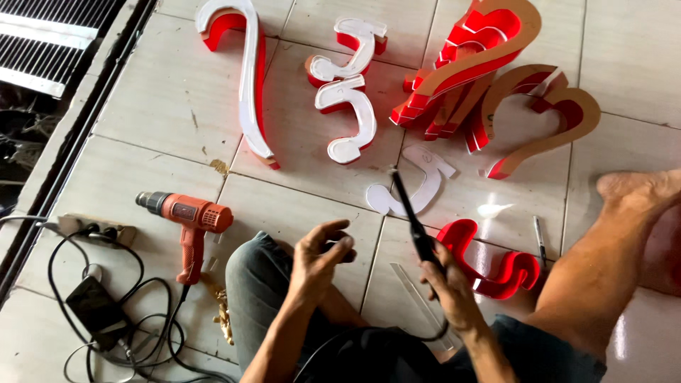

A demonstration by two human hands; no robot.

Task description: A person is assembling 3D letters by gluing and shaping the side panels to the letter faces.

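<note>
Right hand point(448, 278) grips a black rod tool point(410, 216) beside the red letter shell point(496, 266); left hand point(323, 257), half-curled and empty, lies farther off.

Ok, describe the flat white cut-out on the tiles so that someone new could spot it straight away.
Start from the person's right hand and its black rod-like tool. Behind the tool's tip, on the tiled floor, lies the white cut-out. Unlike the raised red-walled letters around it, it is a thin flat sheet.

One head-worn camera looks steeply down, close over the tiled floor point(298, 149)
</note>
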